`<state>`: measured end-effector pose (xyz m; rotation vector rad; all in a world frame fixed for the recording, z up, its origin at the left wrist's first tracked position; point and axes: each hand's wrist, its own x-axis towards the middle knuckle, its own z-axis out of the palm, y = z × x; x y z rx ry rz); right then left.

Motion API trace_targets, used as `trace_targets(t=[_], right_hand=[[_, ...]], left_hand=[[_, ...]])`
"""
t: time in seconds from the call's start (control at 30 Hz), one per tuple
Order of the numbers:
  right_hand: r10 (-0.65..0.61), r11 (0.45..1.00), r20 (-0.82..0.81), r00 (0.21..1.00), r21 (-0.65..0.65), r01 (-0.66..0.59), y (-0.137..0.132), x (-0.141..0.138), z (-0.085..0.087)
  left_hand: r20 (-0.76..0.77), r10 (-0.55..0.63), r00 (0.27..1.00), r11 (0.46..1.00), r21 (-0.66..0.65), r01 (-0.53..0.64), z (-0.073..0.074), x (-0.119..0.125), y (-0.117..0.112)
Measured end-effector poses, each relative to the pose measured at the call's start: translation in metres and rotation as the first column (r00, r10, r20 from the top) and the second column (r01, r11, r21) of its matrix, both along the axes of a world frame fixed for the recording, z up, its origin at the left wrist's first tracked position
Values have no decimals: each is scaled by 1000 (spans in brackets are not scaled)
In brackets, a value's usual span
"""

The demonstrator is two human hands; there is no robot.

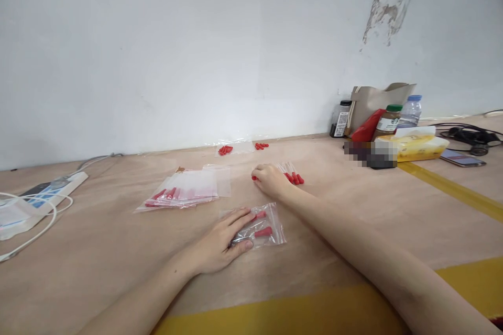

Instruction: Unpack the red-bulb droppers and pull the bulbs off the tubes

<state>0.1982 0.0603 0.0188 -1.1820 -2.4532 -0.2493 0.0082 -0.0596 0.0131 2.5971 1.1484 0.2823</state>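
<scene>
My left hand (222,238) lies with its fingers outstretched on a clear zip bag (278,224), which holds red-bulbed droppers (263,232). Farther forward, my right hand (269,178) is closed, and a small red rubber bulb (254,178) shows at its fingertips. Whether that bulb has a tube on it is hidden by the hand. Just right of this hand lies a row of droppers (294,178) with red bulbs toward me and thin clear tubes pointing away. To the left rests a stack of filled clear bags (192,188), with red bulbs showing through.
Near the wall are loose red bulbs (261,146) and a clear bag (239,147) with more red bulbs. A power strip (70,183) with white cables lies left. At right stand a beige bag (369,102), bottles, a yellow tissue pack (420,149) and a phone (463,157).
</scene>
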Motion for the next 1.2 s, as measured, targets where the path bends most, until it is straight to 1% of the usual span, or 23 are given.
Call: trace_targets(t=[0.2,0.33,0.4,0.47,0.57,0.67,0.73,0.77,0.83,0.9,1.0,1.1,1.2], right_hand=[[26,999,133,991,-41,-21,-1,4,-5],[-7,1000,175,984,-28,12,-6,2,-1],[-27,999,169,985,-18,30,-9,1,3],[-35,999,111,993,-20,37,-12,3,8],[-21,999,-103,994,-42,17,-19,15,12],[-32,993,-341,939,-114,-7,-32,36,8],[-47,978,-416,908,-205,-43,-44,50,1],[-41,965,-416,909,-252,-71,-50,56,-3],[14,935,-381,924,-322,-147,-63,63,-9],[86,914,-354,931,-343,-215,-73,65,-12],[148,894,-353,924,-351,-278,-81,61,-13],[154,880,-352,923,-376,-290,-83,53,-13],[126,885,-321,939,-391,-253,-84,47,-15]], left_hand=[[15,-14,1000,1000,7,14,-1,-1,0],[7,4,1000,1000,-2,-4,-1,0,0],[7,15,1000,1000,-11,-15,-1,0,0],[6,22,1000,1000,-17,-22,0,0,-1],[5,14,1000,1000,-12,-14,0,0,-1],[9,18,1000,1000,6,-18,-1,-1,-1],[9,32,999,999,12,-32,-2,-1,-1],[4,37,999,999,11,-37,-3,-2,0],[-6,41,999,999,7,-41,-5,-3,1],[-8,39,999,999,2,-39,-6,-3,2],[2,53,999,999,-8,-53,-7,-3,2],[6,67,998,998,-21,-67,-6,-2,1],[11,47,999,999,-24,-47,-5,-1,1]])
